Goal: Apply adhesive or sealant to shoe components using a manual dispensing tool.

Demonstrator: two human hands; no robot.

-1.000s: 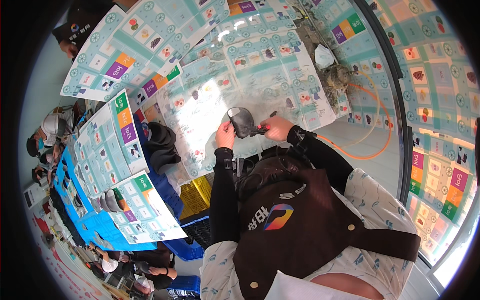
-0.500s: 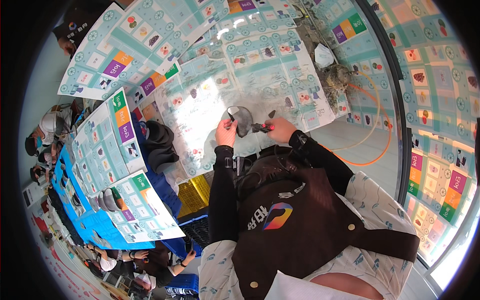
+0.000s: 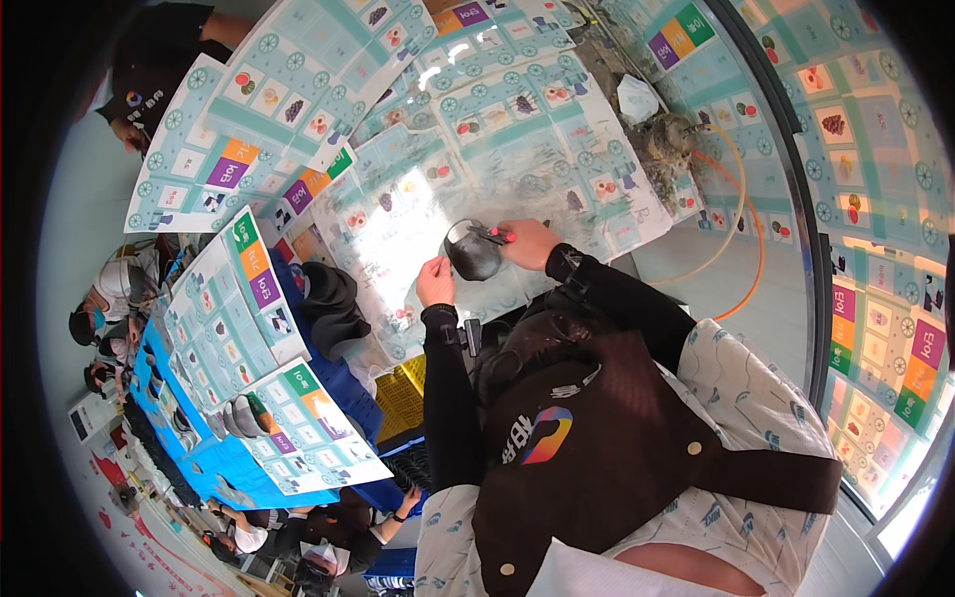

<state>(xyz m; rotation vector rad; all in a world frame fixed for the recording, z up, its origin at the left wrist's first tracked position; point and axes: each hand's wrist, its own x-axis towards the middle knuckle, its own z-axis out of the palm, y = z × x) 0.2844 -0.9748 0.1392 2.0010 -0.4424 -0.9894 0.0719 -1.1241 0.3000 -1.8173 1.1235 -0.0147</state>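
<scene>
A rounded, cupped dark grey piece [image 3: 476,259] with a shiny surface and a pale upper-left patch lies on the paper-covered table. Close to its left edge is my left hand [image 3: 436,284], fingers pinched together; whether they touch its rim, or hold something small, I cannot make out. My right hand [image 3: 531,245] comes in from the right, closed around a small black-and-red hand tool [image 3: 497,235]. The tool's dark front end reaches over the upper right of the grey piece. Its exact kind is unclear.
Stacked dark curved pieces [image 3: 333,298] stand left of the table, near a yellow crate [image 3: 400,400]. Printed boards [image 3: 234,289] form a left partition. Orange hose [image 3: 761,254] loops at right. Crumpled white paper [image 3: 637,99] lies at the far right corner. Co-workers sit at a blue-covered table [image 3: 204,468].
My right hand has moved left and slightly up, bringing the tool over the grey piece. My left hand has drawn down and left, away from the piece's top. The head view has shifted slightly.
</scene>
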